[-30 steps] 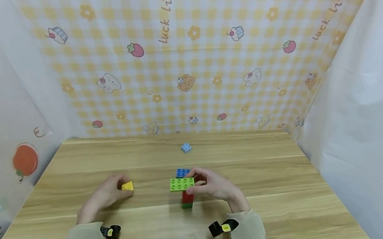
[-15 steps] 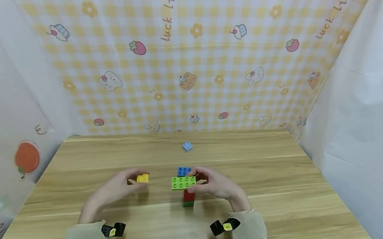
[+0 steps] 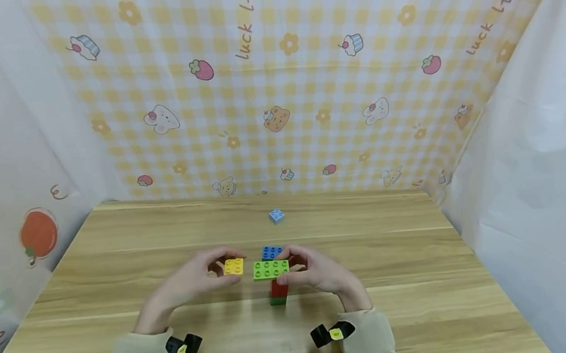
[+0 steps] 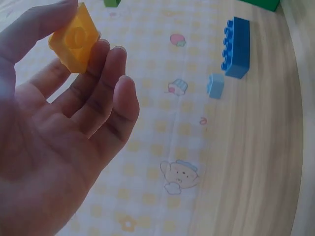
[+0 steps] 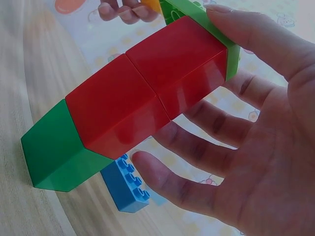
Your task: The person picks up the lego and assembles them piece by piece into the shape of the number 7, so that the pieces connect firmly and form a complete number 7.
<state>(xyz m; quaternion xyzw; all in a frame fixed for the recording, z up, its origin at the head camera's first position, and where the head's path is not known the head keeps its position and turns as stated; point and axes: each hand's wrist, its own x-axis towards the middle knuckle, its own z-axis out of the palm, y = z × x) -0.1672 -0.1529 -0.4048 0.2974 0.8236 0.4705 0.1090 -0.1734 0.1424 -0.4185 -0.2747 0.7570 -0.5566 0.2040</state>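
Note:
My left hand point(image 3: 195, 280) pinches a yellow square toy brick point(image 3: 233, 267) between thumb and fingers, raised off the table. In the left wrist view the yellow brick point(image 4: 78, 42) appears tilted, its hollow underside partly showing. A lime green eight-stud brick point(image 3: 270, 270) tops a tower, jutting out to the left just beside the yellow brick. Thumb and fingers of my right hand point(image 3: 319, 270) grip the lime green brick's right end. Under it, the right wrist view shows two red bricks point(image 5: 147, 83) stacked on a dark green brick point(image 5: 64, 152) at the bottom.
Behind the tower lies a blue brick point(image 3: 272, 252), partly covered by the right hand's fingertips in the head view. Farther back sits a small light blue brick point(image 3: 276, 216). A checked yellow cloth point(image 3: 304, 82) hangs along the back edge of the wooden table point(image 3: 387, 234).
My left hand has lifted the yellow brick from the table and carried it right, close to the lime green brick. The right hand keeps its grip on the tower's top.

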